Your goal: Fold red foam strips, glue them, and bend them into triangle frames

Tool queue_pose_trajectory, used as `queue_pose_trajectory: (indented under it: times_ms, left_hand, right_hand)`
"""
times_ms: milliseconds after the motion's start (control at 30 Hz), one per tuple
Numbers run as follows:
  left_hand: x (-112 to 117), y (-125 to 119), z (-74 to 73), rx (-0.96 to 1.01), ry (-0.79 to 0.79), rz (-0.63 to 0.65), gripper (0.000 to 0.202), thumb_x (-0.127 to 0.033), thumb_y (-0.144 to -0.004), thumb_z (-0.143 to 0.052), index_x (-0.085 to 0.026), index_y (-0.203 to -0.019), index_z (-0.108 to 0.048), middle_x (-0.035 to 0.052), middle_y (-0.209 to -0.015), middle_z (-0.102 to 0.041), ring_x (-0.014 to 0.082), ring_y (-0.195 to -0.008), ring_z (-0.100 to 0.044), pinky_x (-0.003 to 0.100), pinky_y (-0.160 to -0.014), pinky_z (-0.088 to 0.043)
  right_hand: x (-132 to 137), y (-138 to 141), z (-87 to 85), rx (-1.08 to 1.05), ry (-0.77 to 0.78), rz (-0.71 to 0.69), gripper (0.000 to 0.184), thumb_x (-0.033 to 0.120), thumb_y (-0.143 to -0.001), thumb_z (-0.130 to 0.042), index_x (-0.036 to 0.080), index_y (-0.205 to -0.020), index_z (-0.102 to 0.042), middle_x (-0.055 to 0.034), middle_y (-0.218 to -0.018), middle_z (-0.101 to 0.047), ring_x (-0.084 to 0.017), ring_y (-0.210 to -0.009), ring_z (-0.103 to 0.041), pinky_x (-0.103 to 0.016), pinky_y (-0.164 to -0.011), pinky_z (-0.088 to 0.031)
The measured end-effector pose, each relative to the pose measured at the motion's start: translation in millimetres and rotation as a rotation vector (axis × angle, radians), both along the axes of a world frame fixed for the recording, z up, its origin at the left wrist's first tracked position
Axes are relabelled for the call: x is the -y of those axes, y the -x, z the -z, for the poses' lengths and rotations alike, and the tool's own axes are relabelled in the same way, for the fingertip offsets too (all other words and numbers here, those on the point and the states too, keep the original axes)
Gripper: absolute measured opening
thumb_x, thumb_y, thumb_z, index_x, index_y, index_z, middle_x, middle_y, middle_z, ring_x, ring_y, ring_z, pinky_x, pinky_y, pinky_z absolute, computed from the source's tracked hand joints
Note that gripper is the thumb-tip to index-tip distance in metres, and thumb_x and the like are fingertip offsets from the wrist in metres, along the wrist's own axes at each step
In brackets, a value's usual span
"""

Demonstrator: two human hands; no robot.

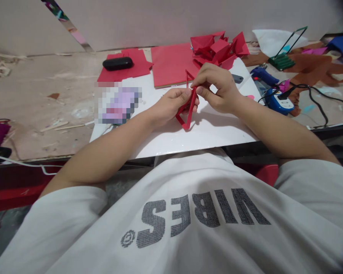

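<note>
My left hand (171,104) and my right hand (215,87) meet over a white board (205,133), both closed on a folded red paper piece (188,110). The piece is made of narrow red strips bent into a triangle shape, and its lower point hangs just above the board. My right fingers pinch its upper part, while my left fingers hold its side. Behind my hands lies a pile of folded red paper shapes (220,47) beside a flat red sheet (171,64).
A black case (117,63) rests on red paper (137,66) at the back left. A blue glue gun (264,76) and a blue-white plug adapter (278,102) with black cables lie to the right. Wood sticks (60,125) litter the worn tabletop on the left.
</note>
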State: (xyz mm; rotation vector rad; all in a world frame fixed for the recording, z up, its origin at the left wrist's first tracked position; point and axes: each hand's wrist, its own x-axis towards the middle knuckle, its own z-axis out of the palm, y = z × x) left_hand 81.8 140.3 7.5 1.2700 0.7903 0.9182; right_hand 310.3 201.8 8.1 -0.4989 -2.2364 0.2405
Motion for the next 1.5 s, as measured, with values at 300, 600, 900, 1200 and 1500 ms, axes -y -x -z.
queue_pose_trajectory:
  times_ms: [300, 600, 900, 1200, 1500]
  left_hand:
    - [-2.6, 1.3, 3.3, 0.020, -0.048, 0.028, 0.051, -0.066, -0.103, -0.080, -0.017, -0.091, -0.077, 0.0036, -0.083, -0.077, 0.0133, -0.074, -0.074, 0.024, -0.070, -0.058]
    - [0.6, -1.5, -1.2, -0.027, -0.023, 0.005, 0.050, -0.064, -0.106, -0.078, -0.017, -0.091, -0.075, 0.0020, -0.080, -0.075, 0.0121, -0.072, -0.073, 0.023, -0.069, -0.057]
    - [3.3, -2.1, -2.5, -0.003, -0.008, 0.036, 0.049, -0.064, -0.104, -0.081, -0.018, -0.093, -0.074, 0.0020, -0.080, -0.076, 0.0139, -0.077, -0.077, 0.024, -0.070, -0.059]
    - [1.7, 0.0, -2.7, 0.004, -0.009, 0.053, 0.042, -0.061, -0.102, -0.085, -0.020, -0.094, -0.078, 0.0029, -0.084, -0.079, 0.0163, -0.079, -0.081, 0.025, -0.068, -0.061]
    - [3.4, 0.1, -7.1, -0.021, 0.044, 0.042, 0.043, -0.060, -0.104, -0.083, -0.018, -0.095, -0.076, 0.0017, -0.080, -0.077, 0.0132, -0.070, -0.078, 0.022, -0.063, -0.058]
  right_hand:
    - [2.2, 1.2, -3.0, -0.001, 0.059, -0.012, 0.048, 0.078, -0.110, -0.059, 0.032, -0.110, -0.073, -0.0085, -0.103, -0.075, -0.027, -0.093, -0.070, -0.047, -0.087, -0.065]
    - [4.7, 0.5, -3.8, 0.042, 0.060, 0.028, 0.050, 0.077, -0.113, -0.053, 0.031, -0.105, -0.070, -0.0084, -0.099, -0.072, -0.030, -0.097, -0.072, -0.049, -0.091, -0.064]
    - [1.8, 3.3, 0.7, 0.021, -0.001, 0.019, 0.056, 0.079, -0.115, -0.043, 0.030, -0.102, -0.068, -0.0096, -0.101, -0.071, -0.029, -0.095, -0.069, -0.050, -0.092, -0.063]
    - [3.6, 4.6, -3.2, -0.021, -0.046, 0.026, 0.058, 0.080, -0.114, -0.045, 0.030, -0.097, -0.068, -0.0085, -0.095, -0.071, -0.025, -0.088, -0.066, -0.045, -0.087, -0.063]
    - [-3.5, 0.9, 1.7, -0.017, 0.015, -0.002, 0.060, 0.080, -0.115, -0.041, 0.030, -0.109, -0.074, -0.0090, -0.095, -0.076, -0.026, -0.098, -0.072, -0.044, -0.096, -0.064]
